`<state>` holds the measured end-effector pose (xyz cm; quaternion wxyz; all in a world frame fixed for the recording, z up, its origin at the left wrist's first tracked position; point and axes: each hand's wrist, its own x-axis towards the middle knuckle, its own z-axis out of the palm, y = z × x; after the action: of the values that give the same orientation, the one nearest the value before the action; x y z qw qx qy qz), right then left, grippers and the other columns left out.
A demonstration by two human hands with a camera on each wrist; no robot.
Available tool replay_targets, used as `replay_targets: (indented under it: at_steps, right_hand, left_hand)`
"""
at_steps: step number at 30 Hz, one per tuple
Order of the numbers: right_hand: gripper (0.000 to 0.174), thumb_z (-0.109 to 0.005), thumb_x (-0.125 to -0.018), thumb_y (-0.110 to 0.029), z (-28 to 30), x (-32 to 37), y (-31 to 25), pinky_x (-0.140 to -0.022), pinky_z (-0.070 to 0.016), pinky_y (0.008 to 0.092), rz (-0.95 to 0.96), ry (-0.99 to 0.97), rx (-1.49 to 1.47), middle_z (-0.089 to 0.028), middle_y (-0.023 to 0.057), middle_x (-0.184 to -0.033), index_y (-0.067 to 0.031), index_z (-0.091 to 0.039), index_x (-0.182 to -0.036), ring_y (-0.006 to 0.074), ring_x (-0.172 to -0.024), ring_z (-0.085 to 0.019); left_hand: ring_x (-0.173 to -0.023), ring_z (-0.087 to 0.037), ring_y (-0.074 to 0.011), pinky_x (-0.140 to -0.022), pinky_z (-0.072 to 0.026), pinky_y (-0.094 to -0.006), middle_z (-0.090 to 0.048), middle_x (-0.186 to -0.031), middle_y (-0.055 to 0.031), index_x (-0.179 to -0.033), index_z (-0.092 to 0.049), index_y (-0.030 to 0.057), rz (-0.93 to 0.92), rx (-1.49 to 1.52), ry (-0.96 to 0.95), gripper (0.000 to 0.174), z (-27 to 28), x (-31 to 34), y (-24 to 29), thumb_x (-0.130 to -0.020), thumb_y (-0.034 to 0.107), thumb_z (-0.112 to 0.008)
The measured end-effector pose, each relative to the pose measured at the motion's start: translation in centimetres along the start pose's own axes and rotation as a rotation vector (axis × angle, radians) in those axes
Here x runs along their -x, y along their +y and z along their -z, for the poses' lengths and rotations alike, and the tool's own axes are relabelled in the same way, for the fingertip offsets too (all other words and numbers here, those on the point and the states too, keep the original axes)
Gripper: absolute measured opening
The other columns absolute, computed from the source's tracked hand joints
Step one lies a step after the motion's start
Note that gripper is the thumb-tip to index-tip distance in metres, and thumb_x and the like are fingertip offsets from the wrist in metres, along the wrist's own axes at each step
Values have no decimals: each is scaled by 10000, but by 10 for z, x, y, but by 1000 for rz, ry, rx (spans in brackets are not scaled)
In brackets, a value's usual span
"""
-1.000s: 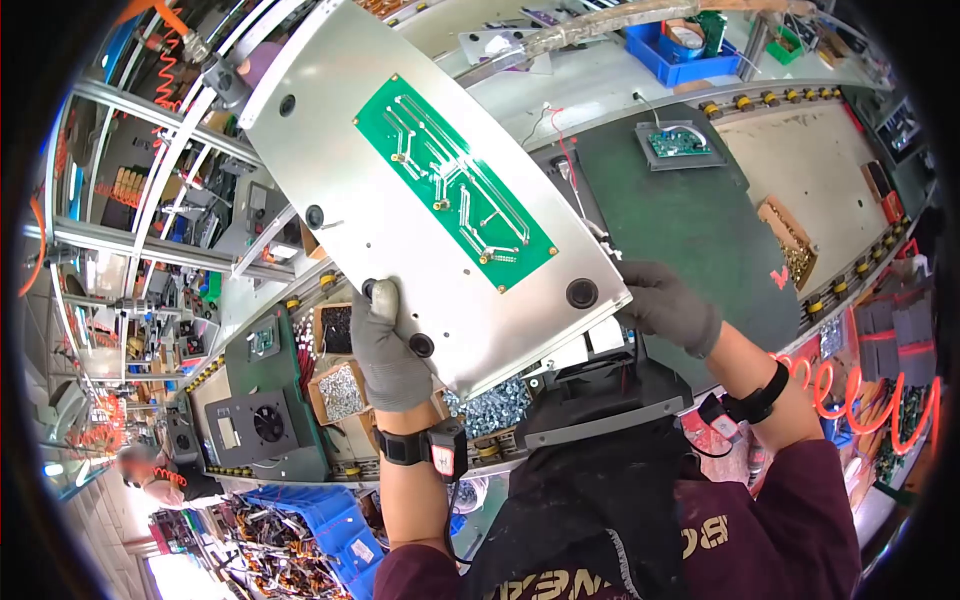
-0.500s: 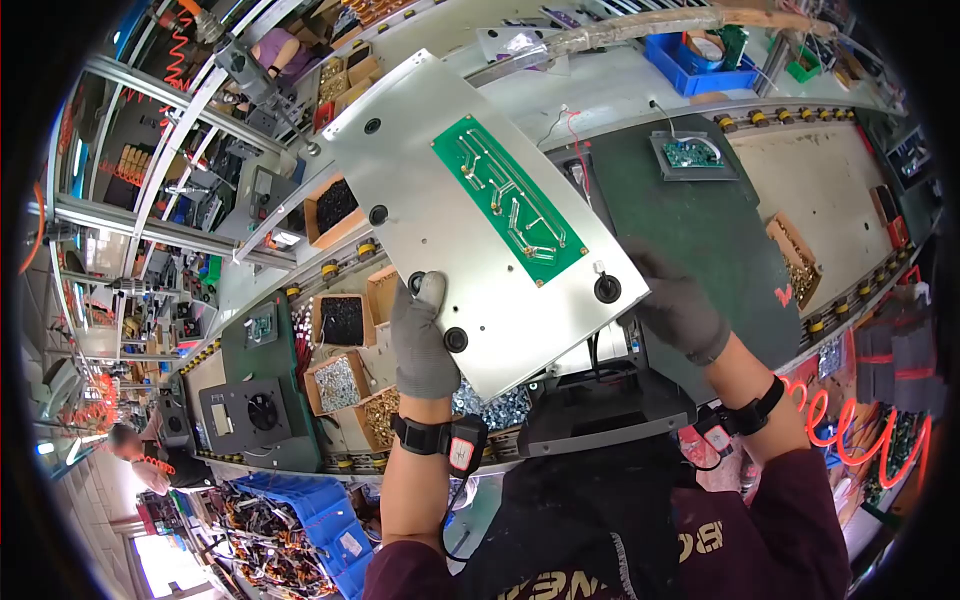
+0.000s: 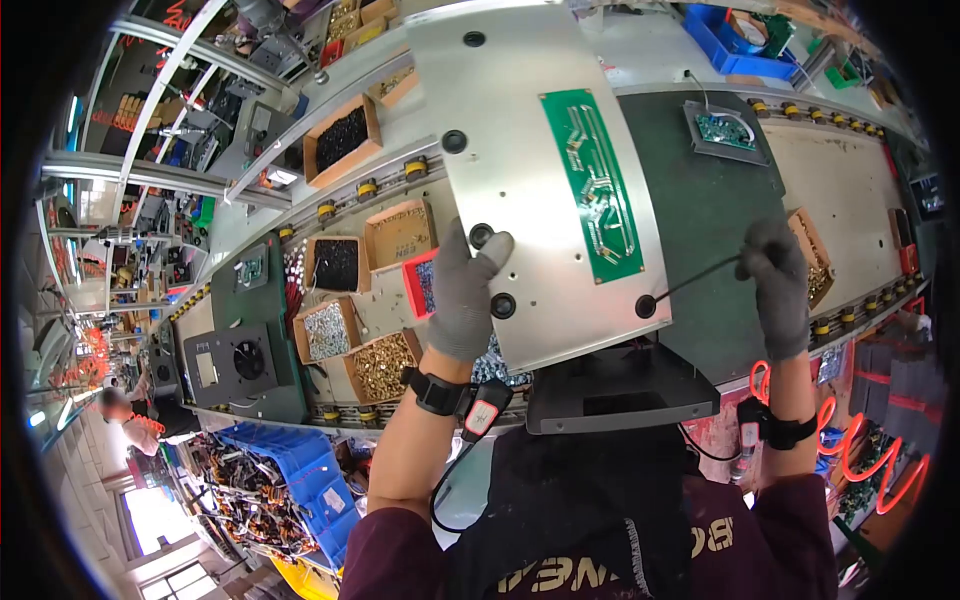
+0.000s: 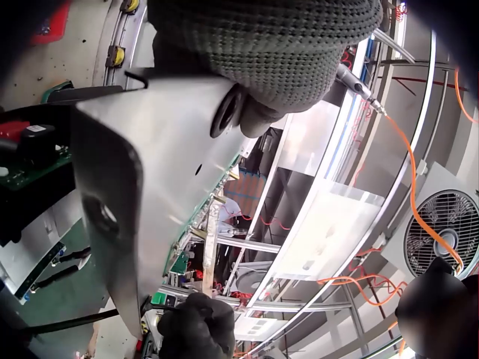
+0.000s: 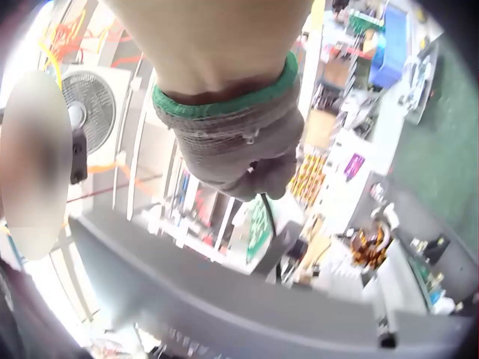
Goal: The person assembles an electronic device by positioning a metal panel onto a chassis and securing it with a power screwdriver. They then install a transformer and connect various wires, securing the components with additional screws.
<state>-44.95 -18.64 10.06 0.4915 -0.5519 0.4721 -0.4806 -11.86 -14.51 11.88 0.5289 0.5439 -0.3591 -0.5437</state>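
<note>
A silver metal panel [image 3: 560, 200] with a green circuit board [image 3: 598, 190] and black grommets is held tilted up. My gloved left hand [image 3: 468, 290] grips its left edge, thumb on the face beside a grommet; the left wrist view shows that glove [image 4: 277, 45] over the panel [image 4: 172, 149]. A black cable [image 3: 705, 275] runs from the lower right grommet [image 3: 646, 306] to my right hand [image 3: 778, 290], whose fingers pinch it. In the right wrist view the curled right glove [image 5: 239, 149] has the cable [image 5: 269, 224] coming from its fingers. Below the panel is a black housing [image 3: 620, 390].
Boxes of small parts [image 3: 382, 365] stand to the left, near a dark fan plate [image 3: 235, 365]. Behind on the right, a small board [image 3: 725, 130] lies on the green mat [image 3: 700, 210]. A blue crate [image 3: 290, 470] is at the lower left; coiled orange hose [image 3: 850, 450] hangs at right.
The panel has swung more upright and shifted right with my left hand. My right hand has moved away from the panel's edge to the right, drawing a length of black cable into view.
</note>
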Motion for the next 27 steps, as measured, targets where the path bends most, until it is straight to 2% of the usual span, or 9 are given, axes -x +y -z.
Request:
replay_targets:
  at_steps: [9, 11, 13, 15, 17, 22, 24, 25, 27]
  right_hand:
    - [124, -537, -787, -21, 110, 108, 162, -646, -485, 296, -630, 33, 20, -563, 44, -808, -22, -578, -903, 152, -725, -569]
    - [185, -572, -790, -43, 116, 108, 180, -686, -502, 304, -675, -460, 652, -606, 50, -846, -13, -599, -970, 172, -796, -612]
    - [253, -627, -824, -120, 64, 63, 124, -744, -493, 311, -134, -276, 1344, -636, 43, -897, -26, -610, -1059, 171, -859, -618]
    - [378, -635, -868, -228, 38, 14, 123, -776, -470, 308, -409, -118, 370, -634, 45, -949, -13, -565, -1171, 143, -879, -583]
    - [480, -614, -892, -254, -2, -23, 93, -816, -441, 286, -479, -293, 58, -625, 40, -993, 18, -489, -1266, 118, -901, -543]
    - [509, -641, -846, -190, -26, -51, 83, -846, -419, 261, -527, -522, -5, -605, 51, -1055, 32, -473, -1272, 119, -936, -536]
    - [535, -662, -820, -180, -33, -41, 82, -819, -422, 257, -539, -394, -175, -599, 64, -1065, 32, -468, -1271, 118, -920, -532]
    - [535, -662, -820, -180, -34, -42, 79, -819, -422, 257, -541, -394, -172, -599, 64, -1065, 32, -468, -1271, 118, -920, -532]
    - [552, -676, -802, -172, -33, -42, 67, -823, -425, 264, -429, -437, -58, -603, 77, -1073, 37, -464, -1267, 121, -932, -537]
  left_hand:
    - [-987, -524, -135, -895, -425, -287, -586, -1079, -78, -1215, -482, -26, 86, -19, -140, 414, -25, 2, -46, -856, 128, -618]
    - [-994, -524, -139, -902, -424, -293, -584, -1088, -82, -1221, -473, -25, 110, -39, -161, 420, -24, -2, -48, -858, 133, -615]
    - [-980, -518, -140, -895, -415, -296, -573, -1073, -76, -1253, -451, -41, 146, -88, -198, 518, -23, -3, -45, -832, 206, -624]
    - [-1005, -520, -145, -909, -412, -298, -572, -1095, -84, -1262, -442, -42, 134, -39, -223, 532, -21, -6, -45, -833, 211, -630]
    - [-1070, -518, -160, -949, -401, -307, -565, -1152, -106, -1285, -418, -46, 152, 34, -290, 567, -21, -4, -37, -837, 221, -640]
    - [-1009, -552, -160, -892, -439, -303, -597, -1077, -100, -1259, -454, -32, 196, -150, -251, 583, -11, -12, -37, -821, 282, -676]
    - [-882, -607, -166, -803, -479, -299, -639, -965, -90, -1204, -527, -1, 453, -514, -300, 574, -6, -15, -24, -789, 349, -714]
    - [-759, -622, -172, -733, -496, -300, -653, -840, -82, -1147, -579, 17, 284, -757, -243, 580, 2, -15, -34, -754, 409, -744]
    - [-757, -620, -170, -733, -493, -299, -653, -832, -85, -1141, -583, 13, 329, -882, -267, 590, 8, -17, -37, -750, 422, -747]
